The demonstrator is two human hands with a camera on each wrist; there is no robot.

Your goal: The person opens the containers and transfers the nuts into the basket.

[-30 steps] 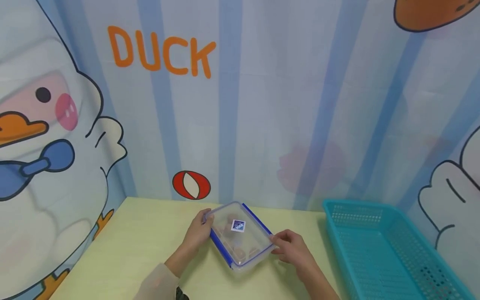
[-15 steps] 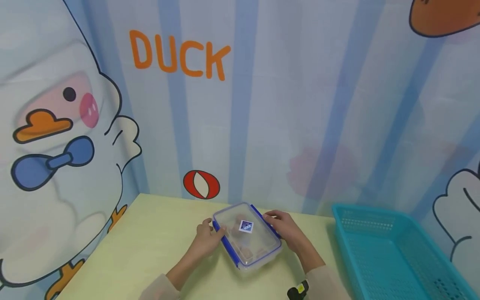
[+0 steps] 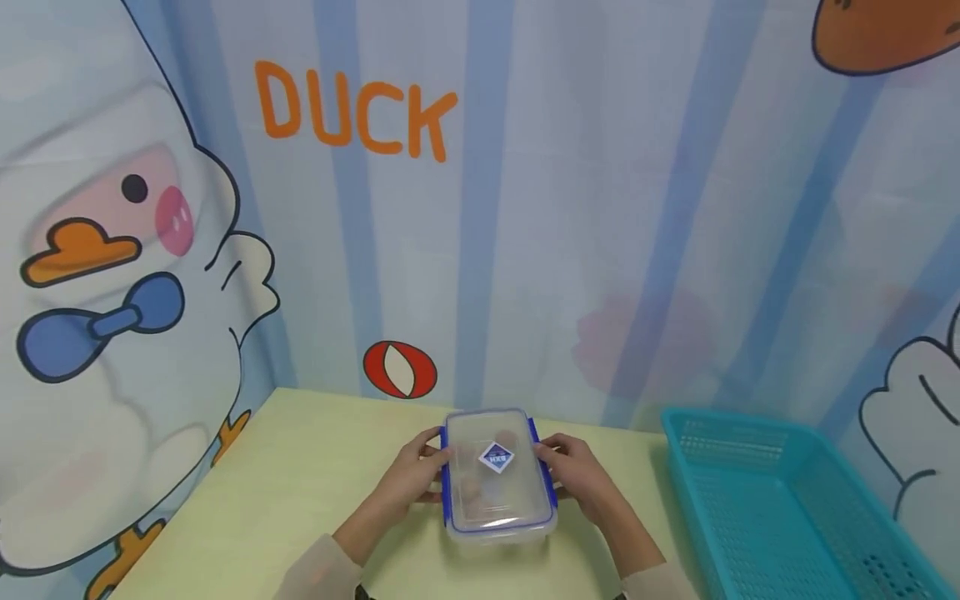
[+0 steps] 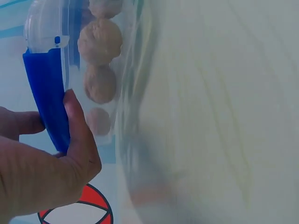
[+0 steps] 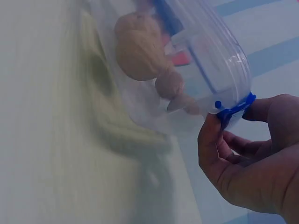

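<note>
A clear plastic food storage container (image 3: 491, 496) with a blue-edged lid and blue side latches sits between both hands in the head view. A white and blue sticker (image 3: 497, 457) is on its lid. My left hand (image 3: 418, 468) grips the left side, thumb and finger pinching the blue latch (image 4: 44, 88) in the left wrist view. On the opposite side my right hand (image 3: 577, 471) pinches the other latch (image 5: 237, 109), which sticks outward. Several round, light-brown, rough balls (image 4: 99, 42) show through the wall. The container is close over the table, its shadow below.
A turquoise perforated plastic basket (image 3: 795, 517) stands at the right of the pale yellow table (image 3: 322, 458). Behind rises a striped blue and white cloth backdrop (image 3: 555, 208) with printed duck figures and the word DUCK.
The container has turned from slanted to nearly straight toward me. My right hand moved from the near right corner to the right side; my left hand shifted along the left side.
</note>
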